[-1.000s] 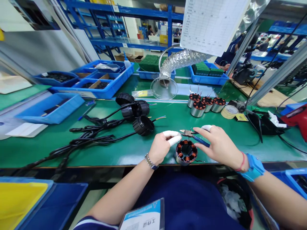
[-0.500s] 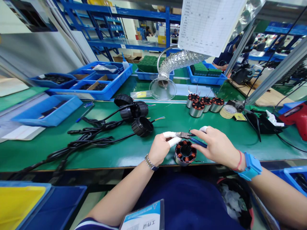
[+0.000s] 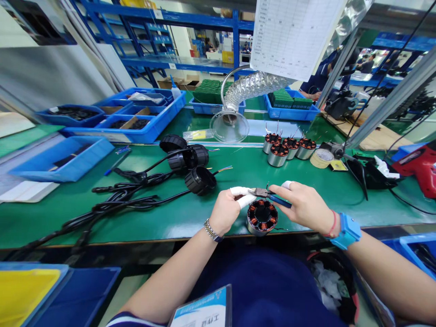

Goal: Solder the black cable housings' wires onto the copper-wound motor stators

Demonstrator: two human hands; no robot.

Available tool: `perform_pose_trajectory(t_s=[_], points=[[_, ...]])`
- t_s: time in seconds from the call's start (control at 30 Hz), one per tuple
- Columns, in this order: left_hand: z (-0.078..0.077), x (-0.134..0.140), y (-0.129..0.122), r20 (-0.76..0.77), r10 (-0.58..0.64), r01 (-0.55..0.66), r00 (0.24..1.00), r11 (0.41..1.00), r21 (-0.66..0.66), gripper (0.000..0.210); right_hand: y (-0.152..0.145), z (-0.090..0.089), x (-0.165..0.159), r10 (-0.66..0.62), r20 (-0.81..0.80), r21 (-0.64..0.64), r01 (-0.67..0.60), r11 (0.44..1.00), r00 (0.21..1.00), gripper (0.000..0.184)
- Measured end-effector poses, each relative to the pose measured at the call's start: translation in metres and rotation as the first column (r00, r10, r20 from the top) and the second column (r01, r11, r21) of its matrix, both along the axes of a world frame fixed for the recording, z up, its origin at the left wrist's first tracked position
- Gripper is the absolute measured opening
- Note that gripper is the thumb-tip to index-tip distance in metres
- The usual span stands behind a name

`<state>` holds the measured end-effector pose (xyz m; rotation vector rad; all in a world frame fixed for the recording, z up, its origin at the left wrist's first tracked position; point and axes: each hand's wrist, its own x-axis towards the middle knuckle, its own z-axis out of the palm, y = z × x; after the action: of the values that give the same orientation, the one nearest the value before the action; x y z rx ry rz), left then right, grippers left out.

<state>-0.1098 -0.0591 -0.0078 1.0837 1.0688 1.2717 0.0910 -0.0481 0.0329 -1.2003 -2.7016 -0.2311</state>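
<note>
Pliers [image 3: 261, 193] had slid slightly left, nose now overlapping the white-capped fingertips of the left hand [image 3: 227, 210]; tool and pinch had met, I judged. Left fingers were together, anything between too small to tell. Right hand [image 3: 308, 206]: fingers clamped on blue handles. Copper-wound stator [image 3: 259, 228] stood upright just below, at the worktop's [image 3: 190, 222] near edge.

ID badge [image 3: 202, 311]: characters on the white field read "工作" at the lower picture edge; lettering on the blue header is illegible. Printed sheet [image 3: 289, 38] — tabular text, too small to read. White label [image 3: 158, 14] on blue rack [image 3: 197, 19] — marking unreadable.
</note>
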Motion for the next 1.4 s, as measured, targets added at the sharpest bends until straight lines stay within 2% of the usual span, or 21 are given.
perform_pose_trajectory(t_s=[0.1, 0.2, 0.27, 0.3, 0.33, 0.4, 0.43, 0.47, 0.53, 0.57, 0.67, 0.8, 0.97, 1.03, 1.13, 1.2, 1.3, 1.4], points=[[0.000, 0.002, 0.002, -0.008, -0.011, 0.011, 1.000, 1.000, -0.005, 0.013, -0.001, 0.001, 0.002, -0.001, -0.107, -0.084, -0.008, 0.996, 0.994, 0.035], [-0.001, -0.002, 0.002, -0.068, -0.010, 0.009, 0.998, 1.000, -0.012, 0.016, 0.001, 0.011, 0.011, 0.000, -0.244, -0.184, -0.047, 0.982, 0.970, 0.036], [-0.003, -0.007, -0.002, -0.150, 0.027, -0.020, 0.988, 0.999, 0.047, 0.024, 0.005, 0.017, 0.023, -0.029, -0.283, -0.198, -0.029, 0.980, 0.959, 0.037], [-0.004, -0.010, -0.007, -0.220, 0.092, -0.066, 0.971, 0.990, 0.122, 0.031, 0.008, 0.018, 0.032, -0.063, -0.261, -0.186, 0.014, 0.982, 0.963, 0.038], [-0.007, -0.012, -0.013, -0.303, 0.188, -0.119, 0.934, 0.965, 0.232, 0.038, 0.012, 0.017, 0.040, -0.114, -0.210, -0.163, 0.080, 0.983, 0.971, 0.039], [-0.016, -0.012, -0.029, -0.443, 0.392, -0.130, 0.806, 0.848, 0.513, 0.050, 0.021, 0.008, 0.058, -0.234, -0.044, -0.104, 0.229, 0.968, 0.971, 0.039], [-0.021, -0.010, -0.037, -0.486, 0.435, -0.045, 0.758, 0.779, 0.626, 0.053, 0.026, 0.001, 0.065, -0.281, 0.052, -0.082, 0.285, 0.955, 0.958, 0.039], [-0.027, -0.007, -0.044, -0.529, 0.420, 0.085, 0.737, 0.719, 0.690, 0.056, 0.030, -0.007, 0.071, -0.311, 0.140, -0.069, 0.322, 0.944, 0.940, 0.038], [-0.038, 0.001, -0.052, -0.619, 0.358, 0.302, 0.699, 0.637, 0.710, 0.058, 0.036, -0.022, 0.075, -0.318, 0.266, -0.055, 0.344, 0.937, 0.910, 0.037], [-0.043, 0.005, -0.053, -0.653, 0.333, 0.359, 0.680, 0.625, 0.693, 0.057, 0.039, -0.028, 0.075, -0.309, 0.307, -0.045, 0.338, 0.940, 0.900, 0.037], [-0.048, 0.008, -0.046, -0.710, 0.293, 0.382, 0.640, 0.681, 0.625, 0.053, 0.043, -0.036, 0.069, -0.277, 0.378, 0.010, 0.295, 0.956, 0.883, 0.036], [-0.037, 0.000, -0.035, -0.734, 0.235, 0.335, 0.638, 0.773, 0.539, 0.045, 0.042, -0.033, 0.068, -0.256, 0.365, 0.064, 0.251, 0.966, 0.895, 0.036], [-0.017, 0.002, -0.025, -0.672, 0.158, 0.287, 0.724, 0.817, 0.501, 0.018, 0.043, -0.039, 0.076, -0.288, 0.361, 0.047, 0.292, 0.955, 0.887, 0.040], [-0.012, 0.006, -0.020, -0.654, 0.096, 0.233, 0.750, 0.887, 0.398, 0.012, 0.043, -0.041, 0.078, -0.290, 0.348, 0.037, 0.296, 0.954, 0.891, 0.041], [-0.007, 0.009, -0.011, -0.585, -0.001, 0.135, 0.811, 0.973, 0.185, 0.018, 0.042, -0.037, 0.078, -0.292, 0.266, 0.040, 0.292, 0.955, 0.918, 0.043], [-0.006, 0.009, -0.007, -0.500, -0.042, 0.105, 0.865, 0.989, 0.099, 0.023, 0.039, -0.030, 0.075, -0.274, 0.206, 0.039, 0.272, 0.962, 0.939, 0.044], [-0.003, 0.008, -0.004, -0.346, -0.065, 0.082, 0.936, 0.996, 0.037, 0.021, 0.034, -0.017, 0.067, -0.221, 0.109, 0.052, 0.216, 0.975, 0.969, 0.046], [0.001, 0.008, -0.004, -0.265, -0.070, 0.072, 0.962, 0.997, -0.004, 0.020, 0.026, -0.004, 0.055, -0.139, -0.005, 0.020, 0.139, 0.990, 0.990, 0.048]])
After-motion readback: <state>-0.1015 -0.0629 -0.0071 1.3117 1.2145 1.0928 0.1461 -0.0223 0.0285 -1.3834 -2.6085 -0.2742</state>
